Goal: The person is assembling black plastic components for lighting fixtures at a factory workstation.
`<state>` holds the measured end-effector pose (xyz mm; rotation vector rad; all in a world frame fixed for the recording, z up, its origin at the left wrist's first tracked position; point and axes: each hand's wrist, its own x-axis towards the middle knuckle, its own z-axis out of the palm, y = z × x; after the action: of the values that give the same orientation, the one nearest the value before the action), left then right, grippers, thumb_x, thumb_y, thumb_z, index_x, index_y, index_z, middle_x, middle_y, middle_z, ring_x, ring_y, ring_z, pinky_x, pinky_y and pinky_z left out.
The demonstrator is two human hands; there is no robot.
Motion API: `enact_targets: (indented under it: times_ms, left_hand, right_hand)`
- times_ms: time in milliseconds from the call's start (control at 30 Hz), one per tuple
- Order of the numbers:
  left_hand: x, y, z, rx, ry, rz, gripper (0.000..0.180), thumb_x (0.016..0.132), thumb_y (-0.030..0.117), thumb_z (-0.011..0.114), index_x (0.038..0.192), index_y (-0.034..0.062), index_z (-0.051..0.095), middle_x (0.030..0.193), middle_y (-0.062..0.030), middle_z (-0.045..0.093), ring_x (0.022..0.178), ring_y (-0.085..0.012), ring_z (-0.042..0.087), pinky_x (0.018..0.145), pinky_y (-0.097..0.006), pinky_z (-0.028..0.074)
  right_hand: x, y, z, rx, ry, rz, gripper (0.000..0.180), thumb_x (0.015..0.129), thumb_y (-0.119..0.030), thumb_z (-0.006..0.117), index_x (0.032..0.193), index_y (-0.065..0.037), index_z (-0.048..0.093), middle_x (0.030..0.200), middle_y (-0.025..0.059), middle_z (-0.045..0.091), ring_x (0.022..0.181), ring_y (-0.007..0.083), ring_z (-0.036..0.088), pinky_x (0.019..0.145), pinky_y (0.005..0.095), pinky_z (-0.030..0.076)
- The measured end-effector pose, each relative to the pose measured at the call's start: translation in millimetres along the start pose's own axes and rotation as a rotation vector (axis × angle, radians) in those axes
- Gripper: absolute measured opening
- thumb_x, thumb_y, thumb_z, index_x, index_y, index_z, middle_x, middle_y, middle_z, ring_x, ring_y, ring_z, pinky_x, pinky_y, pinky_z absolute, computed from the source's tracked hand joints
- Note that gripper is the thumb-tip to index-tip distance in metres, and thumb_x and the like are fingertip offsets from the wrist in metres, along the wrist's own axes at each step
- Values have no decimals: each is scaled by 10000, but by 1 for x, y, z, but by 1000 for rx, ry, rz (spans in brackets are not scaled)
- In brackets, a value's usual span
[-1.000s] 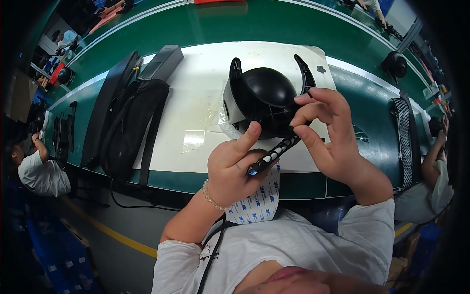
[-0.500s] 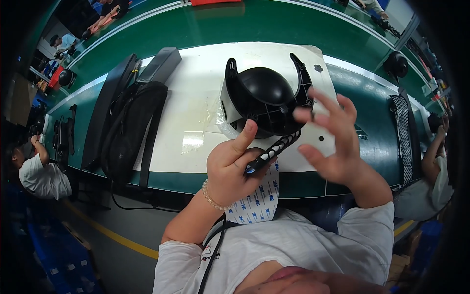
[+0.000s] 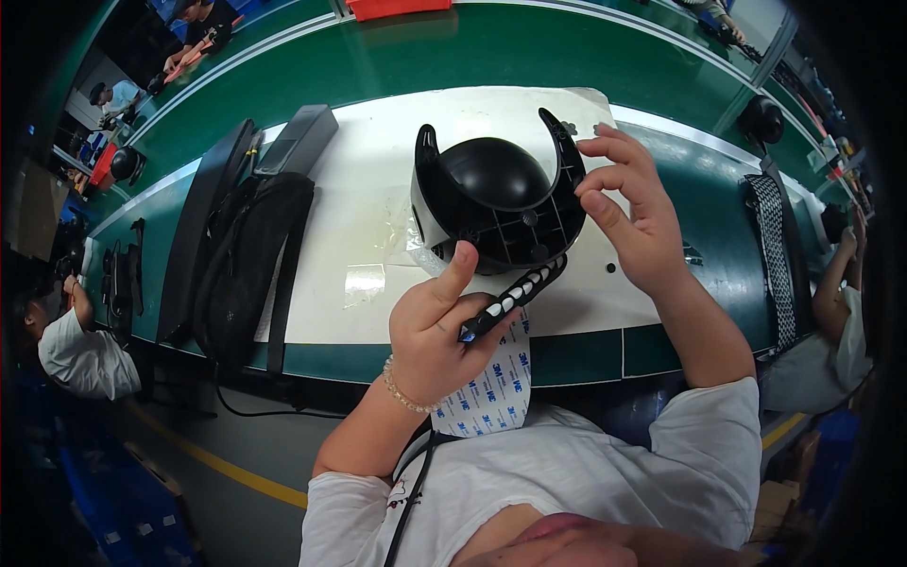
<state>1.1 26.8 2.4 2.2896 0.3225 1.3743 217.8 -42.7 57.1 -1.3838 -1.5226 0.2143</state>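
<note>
My left hand [image 3: 430, 326] is closed round a curled adhesive sheet. Its black face with white oval spots [image 3: 515, 298] angles up from my fingers, and a white backing with blue print [image 3: 491, 387] hangs below them; my thumb points up. Just beyond lies a glossy black domed shell [image 3: 496, 173] within a black U-shaped ribbed plastic part [image 3: 501, 231], whose two horns point away from me. At the right horn's outer edge my right hand [image 3: 638, 213] has its thumb and a finger brought nearly together, its other fingers spread. Anything pinched there is too small to tell.
All this is on a white mat [image 3: 350, 217] over a green table. A black bag [image 3: 250, 246] and a long grey-black case [image 3: 298, 137] lie left. A small black dot [image 3: 611, 267] sits on the mat. Other people work at both sides and across the green bench.
My right hand, blurred and spread over the part's right side before, is now at the right horn with its fingers drawn in. My left hand keeps hold of the adhesive sheet.
</note>
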Motion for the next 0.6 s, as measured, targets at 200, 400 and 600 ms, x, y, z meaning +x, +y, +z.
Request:
enact_targets:
  times_ms: [200, 400, 600]
  left_hand:
    - [2, 1, 1, -4, -2, -2, 227, 570, 53, 759, 670, 27, 557, 1274, -178, 460, 555, -209, 555, 494, -264, 435]
    - [0, 1, 1, -6, 13, -5, 229, 565, 31, 758, 663, 24, 551, 1275, -182, 457, 575, -215, 569, 501, -263, 439]
    - [1, 2, 1, -6, -8, -22, 230, 569, 28, 754, 657, 21, 542, 1280, -185, 450, 580, -211, 570, 504, -261, 438]
  right_hand:
    - [-3, 3, -2, -274, 96, -197, 87, 809, -176, 610, 841, -102, 642, 1105, 51, 559, 1188, 283, 390, 984, 393, 277]
    - [-7, 3, -6, -456, 112, -381, 133, 800, -166, 593, 897, -117, 670, 1051, 24, 587, 1153, 262, 435, 922, 354, 310]
    - [-13, 4, -5, -659, 123, -581, 185, 785, -159, 577, 928, -85, 666, 1042, -11, 594, 1086, 201, 491, 875, 320, 324]
